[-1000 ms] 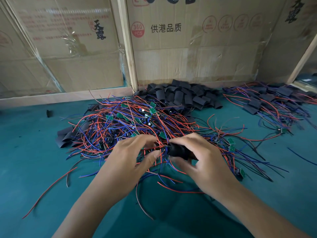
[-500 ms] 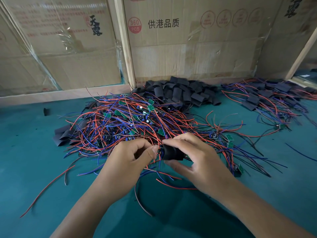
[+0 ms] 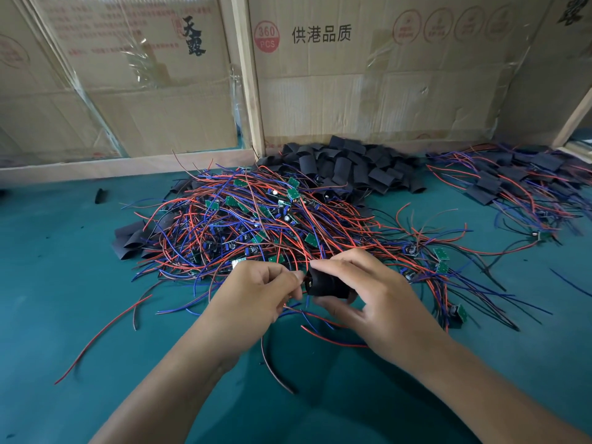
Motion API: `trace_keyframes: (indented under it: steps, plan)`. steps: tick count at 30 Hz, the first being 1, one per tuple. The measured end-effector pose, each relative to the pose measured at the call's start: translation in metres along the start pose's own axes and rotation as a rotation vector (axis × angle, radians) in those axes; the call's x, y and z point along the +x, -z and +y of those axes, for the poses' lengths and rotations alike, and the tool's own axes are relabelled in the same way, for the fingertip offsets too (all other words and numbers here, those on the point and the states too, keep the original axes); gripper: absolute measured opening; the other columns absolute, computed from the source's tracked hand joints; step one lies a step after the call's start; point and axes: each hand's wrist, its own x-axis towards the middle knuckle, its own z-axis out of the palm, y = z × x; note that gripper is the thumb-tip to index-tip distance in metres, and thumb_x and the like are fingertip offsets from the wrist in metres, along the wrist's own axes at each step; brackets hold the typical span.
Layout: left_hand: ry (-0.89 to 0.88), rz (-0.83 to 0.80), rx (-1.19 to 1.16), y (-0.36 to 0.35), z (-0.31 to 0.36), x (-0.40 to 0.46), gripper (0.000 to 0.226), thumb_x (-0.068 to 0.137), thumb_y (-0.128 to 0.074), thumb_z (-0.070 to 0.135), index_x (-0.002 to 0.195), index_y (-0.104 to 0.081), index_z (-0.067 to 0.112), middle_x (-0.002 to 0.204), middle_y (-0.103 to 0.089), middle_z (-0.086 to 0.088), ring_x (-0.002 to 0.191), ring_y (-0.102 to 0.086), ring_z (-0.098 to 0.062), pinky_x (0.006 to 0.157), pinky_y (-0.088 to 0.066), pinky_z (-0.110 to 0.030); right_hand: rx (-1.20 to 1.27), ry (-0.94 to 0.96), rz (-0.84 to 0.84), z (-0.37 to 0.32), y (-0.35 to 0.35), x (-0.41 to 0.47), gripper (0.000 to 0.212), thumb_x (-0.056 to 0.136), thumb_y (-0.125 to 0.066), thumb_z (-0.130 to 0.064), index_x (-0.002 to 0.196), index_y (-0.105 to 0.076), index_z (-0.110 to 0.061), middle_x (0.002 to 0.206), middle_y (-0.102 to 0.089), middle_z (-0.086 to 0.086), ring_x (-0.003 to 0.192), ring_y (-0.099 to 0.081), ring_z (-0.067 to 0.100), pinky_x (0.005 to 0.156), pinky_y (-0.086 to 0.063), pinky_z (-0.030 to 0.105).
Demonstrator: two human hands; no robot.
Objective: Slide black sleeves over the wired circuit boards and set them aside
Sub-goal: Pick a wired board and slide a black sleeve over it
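My right hand [image 3: 368, 296] grips a black sleeve [image 3: 326, 285] between thumb and fingers, just in front of a big tangle of red and blue wired circuit boards [image 3: 256, 225]. My left hand [image 3: 256, 293] pinches the wires at the sleeve's left mouth; the board itself is hidden inside the sleeve or behind my fingers. Loose red and blue wires trail from under both hands. A heap of empty black sleeves [image 3: 349, 168] lies behind the tangle by the cardboard. Sleeved boards [image 3: 512, 184] lie in a pile at the far right.
The work lies on a teal mat [image 3: 64, 299]. Taped cardboard boxes [image 3: 352, 84] and a wooden rail wall off the back. A few flat black sleeves [image 3: 131, 240] lie left of the tangle, and one stray black piece [image 3: 100, 196] sits at far left.
The sleeve has turned more end-on in my right hand and my left fingers have closed tighter at its mouth. Both hands stayed in nearly the same place.
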Motion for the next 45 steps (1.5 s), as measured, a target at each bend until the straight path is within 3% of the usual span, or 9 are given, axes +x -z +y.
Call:
trace_keyframes:
  steps: [5, 9, 17, 21, 26, 32, 34, 41, 45]
  plan:
    - [0.049, -0.032, -0.042, 0.003, -0.002, 0.002, 0.038, 0.097, -0.061, 0.025, 0.062, -0.064, 0.011, 0.048, -0.035, 0.005, 0.045, -0.033, -0.013, 0.045, -0.030, -0.015, 0.020, -0.005, -0.016, 0.001, -0.001, 0.000, 0.038, 0.088, -0.073, -0.022, 0.124, -0.067, -0.014, 0.110, -0.061, 0.000, 0.100, -0.059, 0.011, 0.085, -0.045, 0.021]
    - [0.031, -0.034, 0.052, 0.004, -0.001, 0.001, 0.041, 0.098, -0.060, 0.030, 0.062, -0.064, 0.010, 0.045, -0.040, 0.001, 0.038, -0.031, -0.009, 0.041, -0.027, -0.015, 0.015, 0.005, -0.028, 0.002, 0.000, 0.001, 0.040, 0.089, -0.070, -0.024, 0.126, -0.067, -0.012, 0.111, -0.062, 0.002, 0.102, -0.057, 0.010, 0.088, -0.043, 0.015]
    - [-0.031, -0.066, 0.158, 0.006, 0.002, -0.002, 0.037, 0.099, -0.056, 0.029, 0.071, -0.065, 0.006, 0.055, -0.039, -0.011, 0.037, -0.025, -0.010, 0.040, -0.021, -0.020, -0.003, 0.005, -0.052, -0.002, -0.002, 0.000, 0.041, 0.092, -0.062, -0.031, 0.129, -0.065, -0.011, 0.114, -0.062, 0.001, 0.104, -0.059, 0.013, 0.087, -0.045, 0.021]
    - [-0.052, -0.091, 0.178, 0.006, 0.001, -0.002, 0.039, 0.100, -0.057, 0.032, 0.072, -0.066, 0.007, 0.054, -0.042, -0.009, 0.037, -0.028, -0.007, 0.041, -0.024, -0.017, -0.026, 0.019, -0.052, -0.002, -0.003, -0.001, 0.035, 0.098, -0.057, -0.028, 0.129, -0.063, -0.013, 0.114, -0.063, -0.002, 0.093, -0.054, 0.003, 0.083, -0.046, 0.024]
    - [-0.033, -0.116, 0.194, 0.008, -0.001, -0.001, 0.041, 0.101, -0.055, 0.034, 0.071, -0.067, 0.009, 0.052, -0.044, -0.007, 0.037, -0.030, -0.006, 0.040, -0.025, -0.018, -0.122, 0.071, -0.089, -0.001, -0.006, -0.001, 0.041, 0.097, -0.056, -0.023, 0.135, -0.059, -0.006, 0.112, -0.068, 0.004, 0.103, -0.064, 0.024, 0.084, -0.050, 0.038]
    - [-0.035, -0.126, 0.193, 0.009, -0.003, 0.000, 0.042, 0.101, -0.054, 0.035, 0.070, -0.065, 0.009, 0.049, -0.046, 0.000, 0.034, -0.031, -0.003, 0.039, -0.026, -0.012, -0.157, 0.111, -0.056, 0.002, -0.007, -0.001, 0.041, 0.093, -0.062, -0.016, 0.131, -0.061, -0.004, 0.107, -0.069, 0.005, 0.097, -0.065, 0.025, 0.081, -0.052, 0.038]
    - [-0.040, -0.139, 0.205, 0.009, -0.004, 0.000, 0.041, 0.101, -0.054, 0.035, 0.069, -0.065, 0.012, 0.049, -0.046, 0.000, 0.036, -0.031, -0.004, 0.041, -0.026, -0.013, -0.143, 0.106, -0.055, 0.002, -0.008, -0.001, 0.038, 0.093, -0.062, -0.016, 0.129, -0.063, -0.004, 0.104, -0.069, 0.005, 0.095, -0.065, 0.026, 0.078, -0.054, 0.041]
    - [-0.021, -0.164, 0.202, 0.007, -0.003, 0.000, 0.037, 0.100, -0.054, 0.027, 0.067, -0.064, 0.013, 0.048, -0.044, -0.002, 0.043, -0.031, -0.012, 0.043, -0.026, -0.020, -0.188, 0.141, -0.059, 0.002, -0.010, -0.002, 0.035, 0.089, -0.067, -0.014, 0.122, -0.066, -0.003, 0.103, -0.070, 0.004, 0.093, -0.064, 0.023, 0.078, -0.049, 0.033]
    - [-0.018, -0.186, 0.196, 0.004, -0.003, -0.002, 0.036, 0.100, -0.054, 0.026, 0.066, -0.064, 0.016, 0.053, -0.042, -0.007, 0.052, -0.032, -0.018, 0.050, -0.024, -0.029, -0.172, 0.127, -0.079, 0.002, -0.010, -0.002, 0.029, 0.090, -0.065, -0.017, 0.117, -0.067, -0.006, 0.101, -0.069, 0.001, 0.091, -0.064, 0.025, 0.074, -0.054, 0.040]
